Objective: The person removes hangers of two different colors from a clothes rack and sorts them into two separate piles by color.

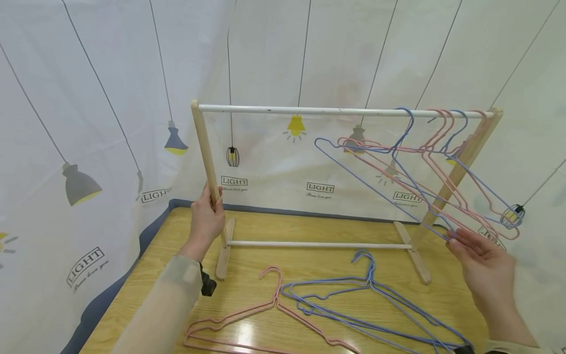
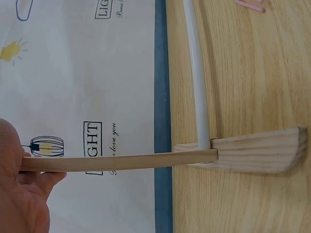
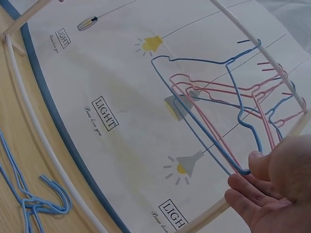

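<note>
A small wooden rack (image 1: pixel 208 162) stands on the far part of the wooden table (image 1: pixel 177 236), and the work of hanging the wire hangers looks roughly half done, judging by the split between rail and tabletop. On the right end of the white top rail (image 1: pixel 300 111) hang several pink and blue hangers (image 1: pixel 424 167), their hooks crowded together near the right post (I count about five hooks, though the wires overlap too much to be sure). Left on the table, near the person, lie a pink hanger (image 1: pixel 265 314) and a bundle of blue hangers (image 1: pixel 367 305), the blue ones tangled so their number is unclear. The left hand (image 1: pixel 205 221) grips the rack's left upright post, fingers curled round it partway up, as the left wrist view also shows. The right hand (image 1: pixel 484 263) is at the lower corner of the hung bunch, fingers fairly straight and close together, their tips touching the blue hanger's bottom bend (image 3: pixel 241 171); whether the thumb pinches the wire I cannot tell. There are no containers here; the rack is the only holder, its left stretch of rail bare. A curtain (image 1: pixel 88 98) printed with lamps hangs behind.
</note>
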`<state>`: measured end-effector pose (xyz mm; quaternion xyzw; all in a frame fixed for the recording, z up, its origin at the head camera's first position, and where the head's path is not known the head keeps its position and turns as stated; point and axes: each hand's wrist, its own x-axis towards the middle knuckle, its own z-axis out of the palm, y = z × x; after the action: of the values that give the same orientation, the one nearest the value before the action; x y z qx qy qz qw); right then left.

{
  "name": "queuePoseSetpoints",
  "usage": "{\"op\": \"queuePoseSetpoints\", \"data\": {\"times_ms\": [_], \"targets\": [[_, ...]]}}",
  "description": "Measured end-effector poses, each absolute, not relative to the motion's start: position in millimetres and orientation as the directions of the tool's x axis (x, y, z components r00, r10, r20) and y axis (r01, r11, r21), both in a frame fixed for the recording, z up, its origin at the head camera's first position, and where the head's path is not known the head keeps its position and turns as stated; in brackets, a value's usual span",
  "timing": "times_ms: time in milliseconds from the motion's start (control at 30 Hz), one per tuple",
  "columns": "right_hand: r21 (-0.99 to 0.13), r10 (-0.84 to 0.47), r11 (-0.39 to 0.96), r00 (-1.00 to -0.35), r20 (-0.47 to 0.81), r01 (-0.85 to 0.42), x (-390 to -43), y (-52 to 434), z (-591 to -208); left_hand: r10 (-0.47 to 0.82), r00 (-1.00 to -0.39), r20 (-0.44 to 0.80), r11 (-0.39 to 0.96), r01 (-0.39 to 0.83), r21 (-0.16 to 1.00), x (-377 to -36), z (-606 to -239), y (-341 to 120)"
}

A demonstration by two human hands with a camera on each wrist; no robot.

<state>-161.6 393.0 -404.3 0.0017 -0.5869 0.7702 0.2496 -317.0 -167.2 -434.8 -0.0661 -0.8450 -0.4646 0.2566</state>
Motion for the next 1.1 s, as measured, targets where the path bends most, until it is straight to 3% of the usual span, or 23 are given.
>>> {"op": "queuePoseSetpoints", "data": {"times_ms": [300,567,767,1100], "targets": [[-0.876,0.279,-0.085,-0.855,0.436,-0.475,-170,370,-402,-0.136,-0.868,0.477,0.549,0.335,0.766,-316,-434,-166],[-0.890,0.399,0.148,-0.798,0.452,-0.430,-173,354,-394,-0.137,-0.869,0.475,0.551,0.332,0.766,-316,-434,-166],[-0.867,0.492,0.074,-0.738,0.462,-0.493,-174,349,-387,-0.131,-0.872,0.471,0.552,0.331,0.766,-315,-435,-166],[-0.736,0.497,0.112,-0.604,0.623,-0.667,-170,351,-368,-0.122,-0.866,0.485,0.551,0.347,0.759,-315,-435,-166]]}}
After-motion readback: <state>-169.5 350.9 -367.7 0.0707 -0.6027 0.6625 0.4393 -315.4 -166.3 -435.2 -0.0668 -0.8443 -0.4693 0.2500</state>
